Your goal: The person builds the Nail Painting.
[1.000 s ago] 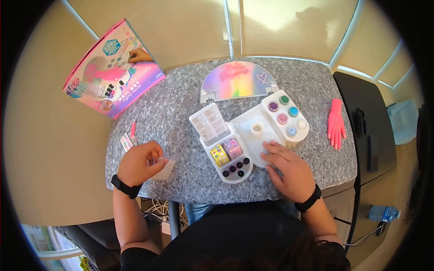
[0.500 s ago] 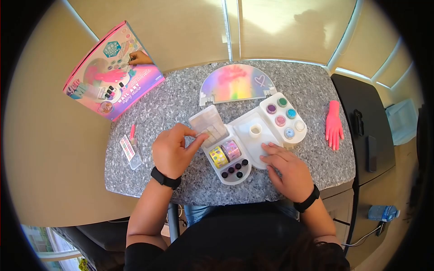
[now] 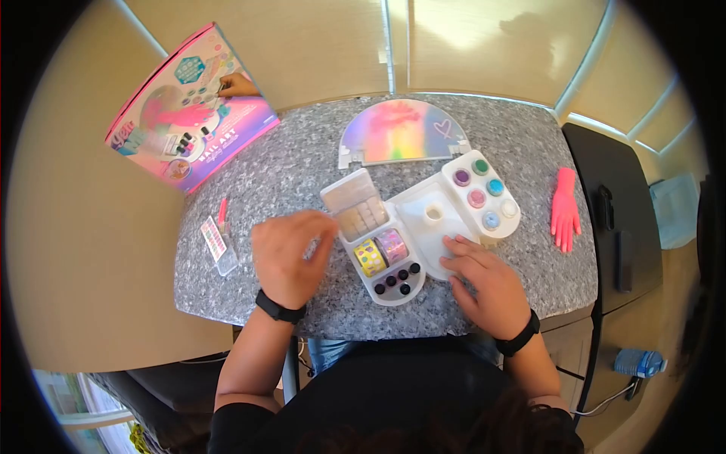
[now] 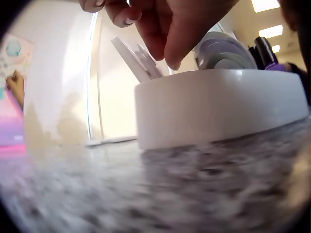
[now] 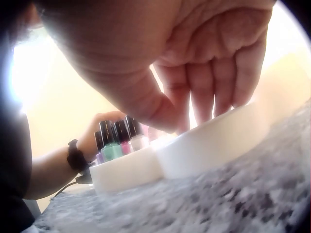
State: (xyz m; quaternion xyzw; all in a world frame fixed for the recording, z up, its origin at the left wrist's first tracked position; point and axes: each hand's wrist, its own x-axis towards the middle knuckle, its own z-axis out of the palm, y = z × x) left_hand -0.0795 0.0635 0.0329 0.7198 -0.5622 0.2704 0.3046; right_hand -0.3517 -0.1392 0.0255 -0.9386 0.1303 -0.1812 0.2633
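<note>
My left hand [image 3: 290, 253] hovers at the left edge of the white tray [image 3: 446, 246], beside the compartment with the raised clear lid [image 3: 351, 189] and small pale pieces [image 3: 361, 218]. In the left wrist view, the thumb and fingers of the left hand [image 4: 167, 29] hang close together above the tray wall [image 4: 218, 109], with nothing visible between them. My right hand [image 3: 488, 287] rests extended fingers on the tray's middle section. The right wrist view shows the fingertips of the right hand [image 5: 194, 73] at the tray's rim [image 5: 209, 148].
Tape rolls [image 3: 370, 257] and black-capped bottles [image 3: 391, 281] occupy the tray's left section; glitter pots [image 3: 476, 198] sit at right. Around it are a rainbow half-round panel [image 3: 401, 136], pink model hand [image 3: 564, 212], printed box [image 3: 193, 113], sticker sheet [image 3: 213, 238] and pink stick [image 3: 222, 210].
My left hand moved right from the table's left side to the tray with a clear case, which now lies in the compartment; the fingers have let go. The right hand stayed nearly still.
</note>
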